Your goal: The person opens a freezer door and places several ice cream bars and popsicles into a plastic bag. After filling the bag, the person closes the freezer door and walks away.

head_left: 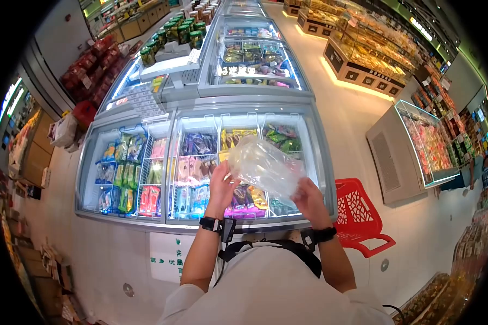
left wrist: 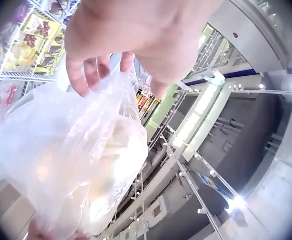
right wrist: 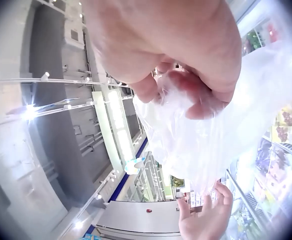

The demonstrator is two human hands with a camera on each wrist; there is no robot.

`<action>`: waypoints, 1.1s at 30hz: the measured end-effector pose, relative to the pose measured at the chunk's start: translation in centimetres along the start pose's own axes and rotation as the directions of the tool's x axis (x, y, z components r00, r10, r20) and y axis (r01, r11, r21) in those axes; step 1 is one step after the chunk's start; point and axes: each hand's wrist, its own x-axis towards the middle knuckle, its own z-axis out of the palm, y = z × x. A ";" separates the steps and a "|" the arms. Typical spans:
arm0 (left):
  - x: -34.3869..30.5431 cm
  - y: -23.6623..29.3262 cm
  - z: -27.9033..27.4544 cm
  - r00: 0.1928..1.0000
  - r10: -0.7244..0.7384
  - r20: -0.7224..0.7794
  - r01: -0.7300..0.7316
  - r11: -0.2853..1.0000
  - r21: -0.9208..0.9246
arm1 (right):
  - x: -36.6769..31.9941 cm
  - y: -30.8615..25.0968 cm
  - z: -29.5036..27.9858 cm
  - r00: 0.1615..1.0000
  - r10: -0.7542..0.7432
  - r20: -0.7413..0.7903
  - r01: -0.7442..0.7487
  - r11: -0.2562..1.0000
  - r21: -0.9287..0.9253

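A translucent plastic bag [head_left: 265, 167] hangs between the two hands, above an ice-cream freezer [head_left: 200, 221]. At its right end my right hand [head_left: 312, 203] grips it; the right wrist view shows thumb and fingers [right wrist: 196, 102] pinching the bunched film [right wrist: 186, 145]. My left hand [head_left: 221, 189] is at the opposite end, palm towards the bag, thumb apart from the fingers. In the left wrist view its fingertips touch the upper edge of the bag [left wrist: 76, 145] without closing round it. Whether the bag holds anything cannot be told.
Colourful ice-cream packs [head_left: 127, 168] lie in wire compartments below the hands. A red basket [head_left: 358, 208] stands right of the freezer. Jars [head_left: 183, 33] top the freezers farther back. A glass-topped case [head_left: 390, 157] is at the right, bakery shelves [head_left: 363, 70] behind it.
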 end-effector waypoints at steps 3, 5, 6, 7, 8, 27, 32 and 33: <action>1.6 -1.1 -1.0 0.994 0.099 0.038 -0.105 0.948 0.301 | -0.1 0.2 0.1 1.000 -0.016 -0.009 0.016 0.998 -0.054; 4.2 -2.5 -3.0 0.987 0.118 0.106 -0.148 0.927 0.346 | -0.3 0.1 0.2 0.998 -0.019 -0.058 0.015 0.997 -0.074; 4.5 -2.6 -2.9 0.982 0.125 0.142 -0.170 0.915 0.367 | -0.2 0.0 -0.3 0.999 -0.016 -0.046 0.013 0.997 -0.078; 4.5 -2.7 -2.8 0.984 0.121 0.128 -0.155 0.938 0.309 | 0.1 -0.1 -1.4 0.999 -0.015 -0.033 0.013 0.997 -0.081; 4.5 -2.7 -2.8 0.987 0.116 0.115 -0.142 0.957 0.251 | 0.2 -0.3 -2.1 1.000 -0.016 -0.020 0.014 0.996 -0.083; -0.2 0.5 -1.2 0.906 -0.301 0.297 0.296 0.953 0.064 | 1.2 -2.0 -2.6 0.990 0.104 -0.092 -0.080 0.969 0.235; 1.4 -1.2 -3.1 0.855 0.454 0.251 -0.511 0.822 0.253 | 1.2 -2.4 -0.9 0.992 0.061 -0.112 -0.035 0.975 0.219; 0.8 -0.8 -2.4 0.824 0.477 0.307 -0.556 0.786 0.270 | 1.2 -2.4 -1.0 0.991 0.061 -0.115 -0.034 0.973 0.226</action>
